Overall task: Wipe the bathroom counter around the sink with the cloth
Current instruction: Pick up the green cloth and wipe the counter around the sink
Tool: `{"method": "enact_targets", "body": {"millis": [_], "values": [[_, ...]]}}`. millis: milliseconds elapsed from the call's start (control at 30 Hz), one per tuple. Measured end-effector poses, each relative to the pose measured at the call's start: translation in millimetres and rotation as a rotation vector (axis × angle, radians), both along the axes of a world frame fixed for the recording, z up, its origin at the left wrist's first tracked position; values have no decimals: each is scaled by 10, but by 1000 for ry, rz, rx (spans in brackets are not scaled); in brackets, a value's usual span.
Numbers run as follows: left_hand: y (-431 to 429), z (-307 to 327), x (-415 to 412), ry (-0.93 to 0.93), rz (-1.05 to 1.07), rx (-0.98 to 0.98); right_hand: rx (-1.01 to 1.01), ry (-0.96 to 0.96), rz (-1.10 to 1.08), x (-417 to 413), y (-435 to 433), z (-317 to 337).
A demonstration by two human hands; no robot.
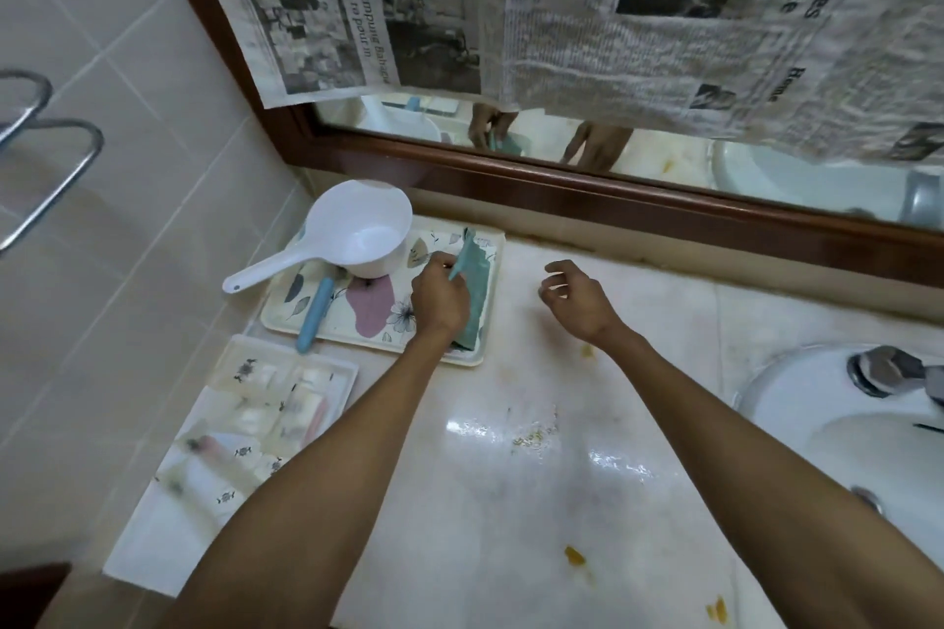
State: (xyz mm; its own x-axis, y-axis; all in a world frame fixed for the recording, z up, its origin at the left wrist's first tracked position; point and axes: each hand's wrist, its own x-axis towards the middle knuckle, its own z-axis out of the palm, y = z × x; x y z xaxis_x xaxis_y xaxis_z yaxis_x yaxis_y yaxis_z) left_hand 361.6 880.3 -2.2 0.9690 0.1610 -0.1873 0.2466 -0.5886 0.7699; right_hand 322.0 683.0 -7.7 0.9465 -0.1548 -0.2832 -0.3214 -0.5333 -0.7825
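A teal cloth [477, 281] lies folded along the right side of a floral tray [375, 312] at the back left of the pale marble counter [511, 501]. My left hand [439, 296] pinches the cloth's upper edge and lifts it slightly off the tray. To the right, my right hand [574, 296] hovers over the counter with its fingers loosely curled and nothing in them. Yellow-orange smears [574, 556] and crumbs [531, 437] dot the counter. The white sink [797, 404] with its chrome tap [889, 368] sits at the right edge.
On the tray stand a white plastic scoop [357, 235] and a blue handled tool [314, 314]. A clear box of packets [255, 424] sits in front of the tray. Behind the counter is a wood-framed mirror [562, 184] hung with newspaper [613, 15]. A chrome rail [46, 153] is on the left wall.
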Motion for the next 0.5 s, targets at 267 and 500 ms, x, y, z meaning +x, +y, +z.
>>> {"method": "enact_targets", "body": {"millis": [267, 500], "values": [[-830, 533, -151, -178, -161, -57, -145, -8, -104, -237, -1122, 96], [-1215, -16, -170, 110, -164, -33, -216, 31, -72, -462, -1714, -188]]}}
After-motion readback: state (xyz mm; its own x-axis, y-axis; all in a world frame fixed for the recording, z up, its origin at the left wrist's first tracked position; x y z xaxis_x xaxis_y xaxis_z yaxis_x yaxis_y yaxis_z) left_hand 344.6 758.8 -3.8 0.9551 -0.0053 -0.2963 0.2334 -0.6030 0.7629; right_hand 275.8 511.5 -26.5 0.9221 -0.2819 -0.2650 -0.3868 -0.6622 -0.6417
